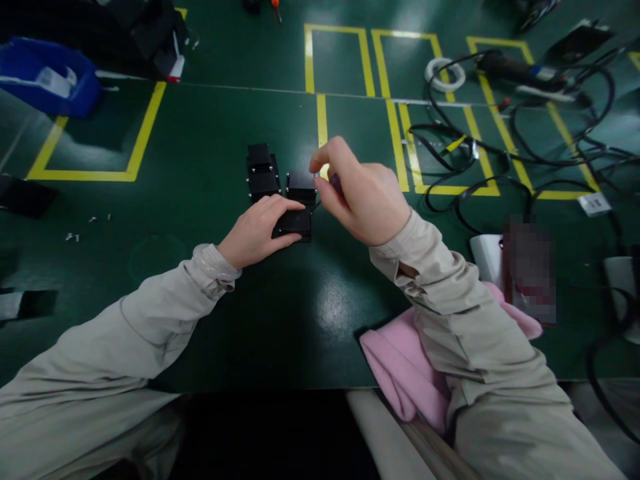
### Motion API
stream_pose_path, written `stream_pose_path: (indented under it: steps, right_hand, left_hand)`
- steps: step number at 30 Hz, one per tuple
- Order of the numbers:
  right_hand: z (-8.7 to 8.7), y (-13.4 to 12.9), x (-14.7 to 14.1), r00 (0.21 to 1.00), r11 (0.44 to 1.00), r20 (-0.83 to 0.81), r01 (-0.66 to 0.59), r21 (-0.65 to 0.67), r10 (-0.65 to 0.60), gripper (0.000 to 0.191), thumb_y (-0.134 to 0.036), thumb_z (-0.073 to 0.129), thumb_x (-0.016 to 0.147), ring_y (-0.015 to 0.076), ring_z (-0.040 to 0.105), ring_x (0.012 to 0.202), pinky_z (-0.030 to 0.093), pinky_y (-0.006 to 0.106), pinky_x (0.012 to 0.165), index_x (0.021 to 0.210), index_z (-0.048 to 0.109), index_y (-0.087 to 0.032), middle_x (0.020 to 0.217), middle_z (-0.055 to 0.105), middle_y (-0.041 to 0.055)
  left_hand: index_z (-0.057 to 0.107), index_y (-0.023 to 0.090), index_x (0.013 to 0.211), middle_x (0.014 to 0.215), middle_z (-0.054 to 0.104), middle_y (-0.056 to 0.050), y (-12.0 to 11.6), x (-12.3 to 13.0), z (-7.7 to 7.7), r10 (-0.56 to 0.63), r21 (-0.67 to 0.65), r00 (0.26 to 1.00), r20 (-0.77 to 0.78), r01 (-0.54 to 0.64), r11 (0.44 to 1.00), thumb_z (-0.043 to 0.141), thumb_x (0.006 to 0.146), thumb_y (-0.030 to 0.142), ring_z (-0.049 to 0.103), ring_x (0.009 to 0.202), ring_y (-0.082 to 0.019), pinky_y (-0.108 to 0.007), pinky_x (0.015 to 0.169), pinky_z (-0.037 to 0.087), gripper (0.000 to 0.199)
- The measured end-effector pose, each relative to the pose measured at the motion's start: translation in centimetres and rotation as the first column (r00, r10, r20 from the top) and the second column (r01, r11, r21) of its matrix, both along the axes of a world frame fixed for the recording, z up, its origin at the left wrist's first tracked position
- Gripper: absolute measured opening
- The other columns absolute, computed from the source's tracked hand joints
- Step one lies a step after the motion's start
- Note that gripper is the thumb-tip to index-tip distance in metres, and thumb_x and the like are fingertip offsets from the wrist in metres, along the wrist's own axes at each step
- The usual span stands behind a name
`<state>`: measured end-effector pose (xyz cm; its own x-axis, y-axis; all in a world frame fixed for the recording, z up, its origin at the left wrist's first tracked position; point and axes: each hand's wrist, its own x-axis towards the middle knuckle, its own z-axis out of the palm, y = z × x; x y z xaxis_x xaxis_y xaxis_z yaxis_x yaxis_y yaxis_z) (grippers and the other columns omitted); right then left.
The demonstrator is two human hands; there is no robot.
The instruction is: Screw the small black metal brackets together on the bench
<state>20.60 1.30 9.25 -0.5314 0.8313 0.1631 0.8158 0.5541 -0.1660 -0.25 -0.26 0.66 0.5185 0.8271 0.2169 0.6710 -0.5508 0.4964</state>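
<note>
My left hand (263,230) rests on the green table with thumb and fingers closed around a small black block (295,221). Just to the right and slightly above it, my right hand (363,193) is curled in a pinch. A dark handle (335,181) shows between its fingers, and a thin shaft (315,207) slants down towards the block's right edge; it looks like a small screwdriver, mostly hidden by the hand. Another black block (301,180) lies behind the held one. More black blocks (263,181) with small shiny screws at their edges stand in a row beyond my left fingers.
Loose screws (73,237) lie on the left. A blue bin (50,77) stands at the far left. Black cables (450,153) and a roll of white tape (445,75) spread over the right side. A pink cloth (400,363) hangs over the front edge under my right forearm.
</note>
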Motion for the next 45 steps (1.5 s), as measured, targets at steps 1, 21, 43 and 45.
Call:
stream_pose_path:
  steps: [1,21,43,45]
  right_hand:
    - [0.0,0.0,0.0,1.0,1.0,-0.001,-0.004,-0.002,0.004,0.042,-0.039,0.023,0.103,0.0174,0.069,0.079,0.047,0.028,0.073,0.126,0.052,-0.019,0.089,0.07,0.0048]
    - [-1.1,0.8,0.4,0.99,0.996,-0.114,-0.072,0.058,0.078,0.035,-0.039,0.032,0.1,0.0134,0.061,0.064,0.042,0.025,0.065,0.115,0.056,-0.017,0.075,0.061,0.0004]
    - [-4.5,1.1,1.3,0.788,0.996,-0.611,-0.08,0.028,0.08,0.021,-0.042,0.047,0.096,0.006,0.048,0.057,0.038,0.024,0.062,0.089,0.051,-0.022,0.068,0.051,-0.0059]
    - [-5.1,1.0,1.3,0.732,0.997,-0.681,-0.068,-0.04,0.022,0.023,-0.043,0.046,0.097,0.0055,0.046,0.056,0.038,0.025,0.061,0.088,0.05,-0.023,0.067,0.049,-0.0067]
  left_hand:
    - [0.057,0.016,0.127,0.121,0.064,-0.011,0.0,0.0,0.0,-0.003,0.004,1.0,0.003,0.003,1.0,0.065,0.09,0.034,0.059,0.113,-0.028,-0.043,0.101,0.046,0.042]
    - [0.056,0.015,0.128,0.122,0.065,-0.01,-0.6,-0.6,-0.2,-0.03,0.082,0.999,0.014,0.029,0.996,0.061,0.095,0.03,0.059,0.109,-0.026,-0.04,0.096,0.048,0.036]
    - [0.055,0.019,0.132,0.125,0.059,-0.011,-1.5,-1.5,-0.1,-0.017,0.154,0.997,-0.074,0.028,0.988,0.049,0.099,0.028,0.055,0.114,-0.027,-0.045,0.097,0.05,0.035]
    - [0.054,0.019,0.133,0.125,0.058,-0.012,-1.6,-1.5,-0.1,-0.014,0.161,0.995,-0.1,0.03,0.987,0.049,0.099,0.027,0.054,0.114,-0.027,-0.045,0.096,0.051,0.035]
